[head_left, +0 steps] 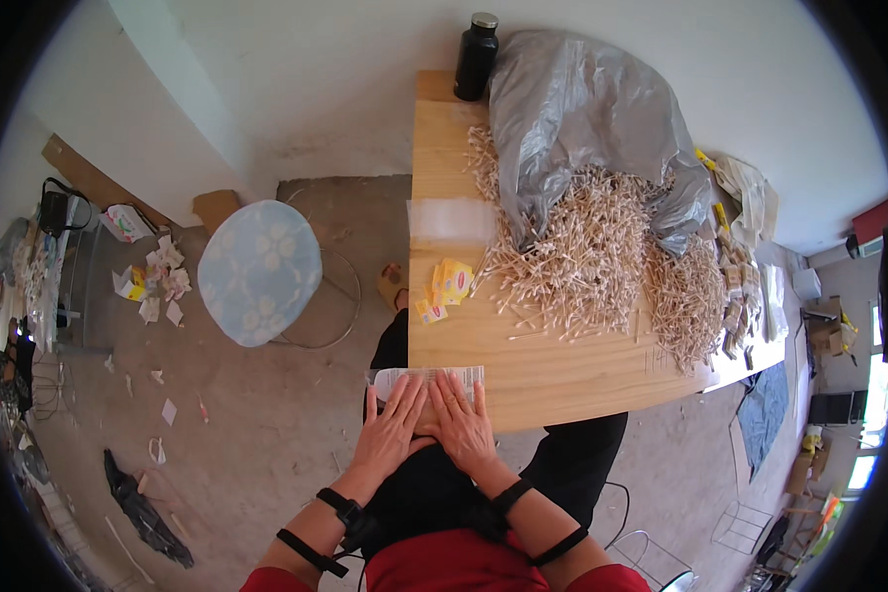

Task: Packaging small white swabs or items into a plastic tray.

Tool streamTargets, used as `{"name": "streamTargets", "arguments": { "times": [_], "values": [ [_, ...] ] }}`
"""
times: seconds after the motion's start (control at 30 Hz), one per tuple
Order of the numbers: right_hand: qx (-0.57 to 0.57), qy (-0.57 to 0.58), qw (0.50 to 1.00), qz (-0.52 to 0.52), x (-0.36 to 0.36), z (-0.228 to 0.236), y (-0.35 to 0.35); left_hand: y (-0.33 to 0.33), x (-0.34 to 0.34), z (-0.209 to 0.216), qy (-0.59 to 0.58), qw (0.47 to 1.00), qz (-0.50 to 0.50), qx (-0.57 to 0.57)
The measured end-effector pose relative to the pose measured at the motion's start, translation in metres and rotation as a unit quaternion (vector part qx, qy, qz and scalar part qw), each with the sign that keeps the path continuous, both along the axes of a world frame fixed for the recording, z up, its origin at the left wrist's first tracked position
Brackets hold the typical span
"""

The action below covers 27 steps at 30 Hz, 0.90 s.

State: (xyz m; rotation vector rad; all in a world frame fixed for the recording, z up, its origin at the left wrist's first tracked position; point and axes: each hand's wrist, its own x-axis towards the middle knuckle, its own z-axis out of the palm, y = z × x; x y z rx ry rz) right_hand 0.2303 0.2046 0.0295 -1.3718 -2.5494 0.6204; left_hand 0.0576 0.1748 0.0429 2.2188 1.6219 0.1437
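Observation:
My left hand (390, 424) and my right hand (461, 426) lie side by side, palms down, on a flat pale printed packet (475, 379) at the table's near left corner. The fingers of both are stretched out and press on it. Between and under the hands most of the packet is hidden, so its contents cannot be told. Just beyond it on the tabletop are several yellow-and-white printed cards or labels (452, 281). A big heap of cotton swabs (592, 252) spreads over the table to their right.
A grey plastic bag (592, 99) slumps over the heap on the wooden table (543, 380). Behind it stands a black bottle (477, 59). Flat clear bags (454, 219) lie at the left edge. A stool with a light-blue cover (261, 271) is at left, near paper scraps (168, 266).

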Motion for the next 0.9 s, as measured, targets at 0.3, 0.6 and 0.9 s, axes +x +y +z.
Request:
{"name": "streamTargets", "arguments": {
  "times": [0.3,0.6,0.9],
  "values": [
    [-0.017,0.089,0.994,-0.069,0.016,-0.006,-0.006,-0.004,-0.009,0.017,0.038,0.998,0.047,0.02],
    [-0.029,0.329,0.927,-0.178,-0.007,-0.002,0.004,-0.004,-0.005,-0.045,-0.585,0.615,0.518,-0.106],
    [-0.026,0.387,0.891,-0.236,-0.023,-0.017,0.02,0.001,0.022,-0.055,-0.631,0.539,0.544,-0.12]
  ]
}}
